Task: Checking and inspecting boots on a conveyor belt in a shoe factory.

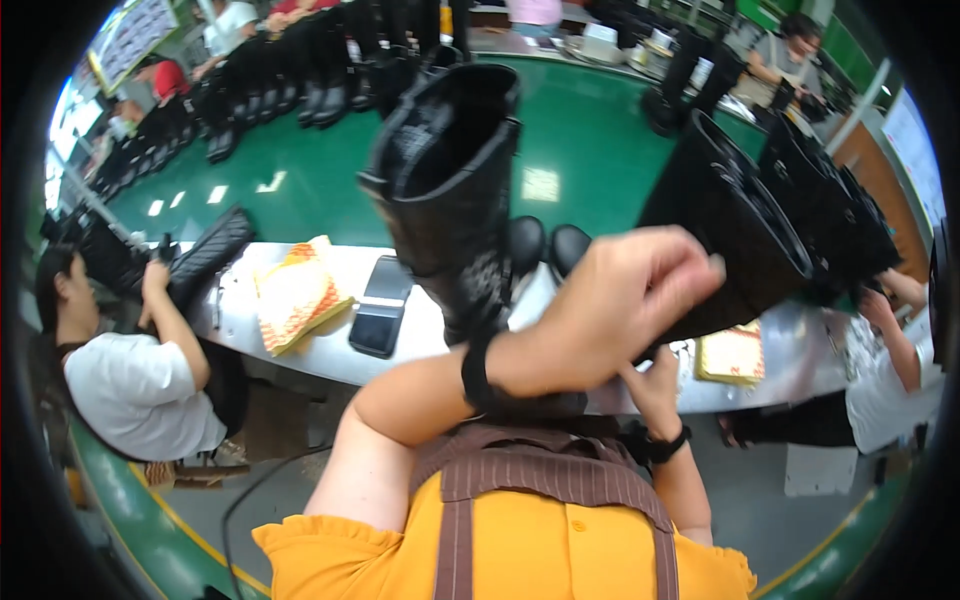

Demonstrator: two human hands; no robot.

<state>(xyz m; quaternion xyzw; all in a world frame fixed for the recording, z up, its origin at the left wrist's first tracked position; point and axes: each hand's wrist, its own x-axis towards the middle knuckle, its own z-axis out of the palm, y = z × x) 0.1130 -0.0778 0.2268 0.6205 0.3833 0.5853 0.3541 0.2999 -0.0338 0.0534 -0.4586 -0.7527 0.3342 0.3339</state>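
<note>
Your left hand (610,305), fingers curled, is raised over your right hand (657,388), near a tall black boot (700,205) — I can't tell whether either grips anything.

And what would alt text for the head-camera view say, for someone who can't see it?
A person's blurred left hand is near their right hand among tall black leather-look boots at a shiny metal workbench. Co-workers in white tops flank them, and beyond stretches a glossy green surface bearing more black boots.
</note>
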